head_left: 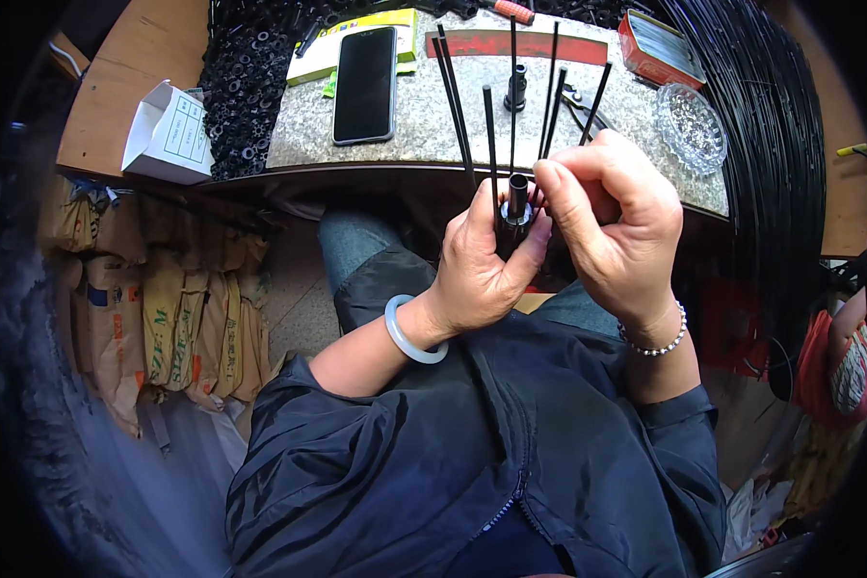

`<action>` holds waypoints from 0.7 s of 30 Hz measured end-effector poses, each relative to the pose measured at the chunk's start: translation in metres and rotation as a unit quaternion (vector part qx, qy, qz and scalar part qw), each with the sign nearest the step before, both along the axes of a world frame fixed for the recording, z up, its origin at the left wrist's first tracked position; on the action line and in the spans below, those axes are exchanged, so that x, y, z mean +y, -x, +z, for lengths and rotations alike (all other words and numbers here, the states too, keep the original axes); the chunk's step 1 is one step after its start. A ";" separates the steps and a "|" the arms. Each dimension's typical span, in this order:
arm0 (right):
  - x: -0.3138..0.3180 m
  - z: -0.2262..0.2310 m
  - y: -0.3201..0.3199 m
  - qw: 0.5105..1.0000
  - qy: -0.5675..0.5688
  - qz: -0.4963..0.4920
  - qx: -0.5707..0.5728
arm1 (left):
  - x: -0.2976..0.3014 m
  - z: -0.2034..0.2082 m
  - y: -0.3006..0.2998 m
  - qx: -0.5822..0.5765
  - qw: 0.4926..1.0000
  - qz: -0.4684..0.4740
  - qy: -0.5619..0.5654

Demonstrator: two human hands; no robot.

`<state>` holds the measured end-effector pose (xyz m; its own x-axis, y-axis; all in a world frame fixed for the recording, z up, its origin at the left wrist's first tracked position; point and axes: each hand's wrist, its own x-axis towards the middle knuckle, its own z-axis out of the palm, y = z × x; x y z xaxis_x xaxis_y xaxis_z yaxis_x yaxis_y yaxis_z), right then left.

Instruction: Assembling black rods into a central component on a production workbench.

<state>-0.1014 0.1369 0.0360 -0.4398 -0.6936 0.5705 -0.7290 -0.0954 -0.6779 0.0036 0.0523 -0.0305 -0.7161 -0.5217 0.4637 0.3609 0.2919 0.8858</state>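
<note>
My left hand [484,252] is closed around a small black hub with an upright black tube [518,193] at its middle. Several thin black rods fan upward from around this hub, one of them a rod [491,135] beside the tube. My right hand [617,217] is closed in a pinch just right of the hub, thumb and forefinger together at a thin black rod [551,120]. The fingers partly hide where that rod meets the hub. Behind my right hand another rod [599,94] slants up; its lower end is hidden.
Across the stone-topped bench lie a phone [365,87], a red strip [515,45], pliers [580,104], a small black upright part [516,89] and a clear glass dish [692,128]. Black rings [241,96] heap at left beside a white box [170,133]. Long black rods [771,125] hang at right.
</note>
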 end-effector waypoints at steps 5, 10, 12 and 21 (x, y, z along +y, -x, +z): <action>-0.001 -0.004 -0.001 0.997 0.039 -0.002 -0.060 | 0.002 -0.003 -0.001 -0.015 1.000 0.009 -0.006; -0.001 -0.001 -0.003 0.993 0.036 -0.005 -0.109 | 0.001 -0.001 -0.001 -0.009 1.000 0.013 -0.004; 0.000 -0.002 -0.001 0.994 0.030 -0.011 -0.107 | 0.002 -0.002 -0.001 -0.010 1.000 0.013 0.002; 0.012 -0.007 0.006 0.996 -0.040 0.047 -0.061 | 0.001 -0.002 -0.001 -0.021 0.998 0.007 -0.054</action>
<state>-0.1076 0.1488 0.0287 -0.4327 -0.7766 0.4579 -0.6314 -0.1015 -0.7688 0.0044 0.0536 -0.0326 -0.7251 -0.5779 0.3745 0.3199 0.1989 0.9263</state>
